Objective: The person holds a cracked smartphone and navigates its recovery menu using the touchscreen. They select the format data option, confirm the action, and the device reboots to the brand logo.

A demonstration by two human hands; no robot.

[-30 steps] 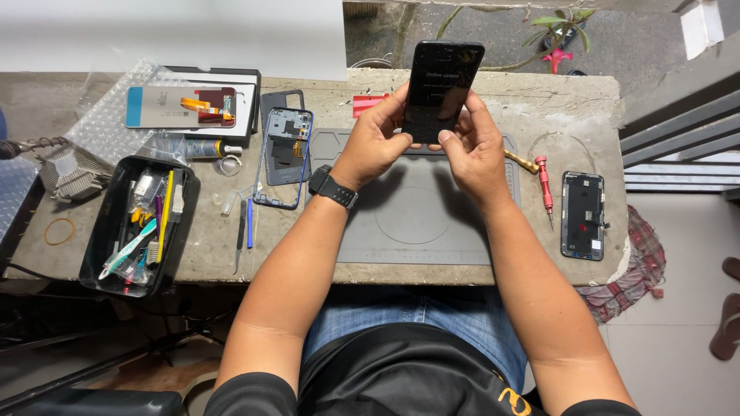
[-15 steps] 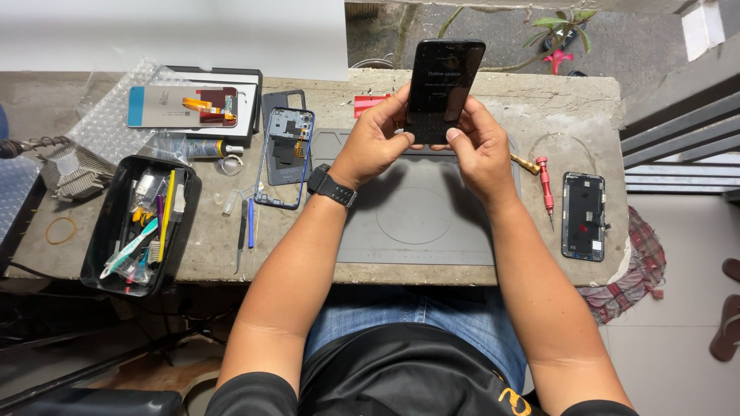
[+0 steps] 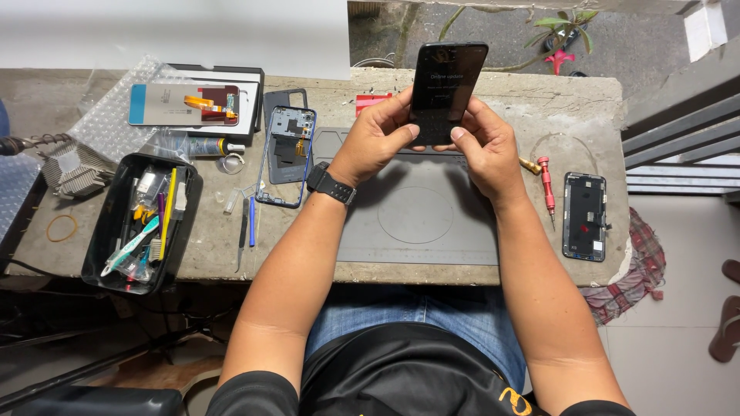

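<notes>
Black phone [image 3: 447,91] raised slightly higher, left hand [image 3: 378,139], right hand [image 3: 487,146] still gripping

phone [image 3: 445,88] lower edge hiding behind left hand [image 3: 378,139] and right hand [image 3: 486,142] | screen details showing too faint to read | tray [image 3: 116,223] tools blurring into a jumble | sandal [image 3: 724,327] being cropped by right edge

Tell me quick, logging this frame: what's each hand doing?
Left hand: closed on the black phone.
Right hand: closed on the same phone, thumb on its lower edge.
</notes>
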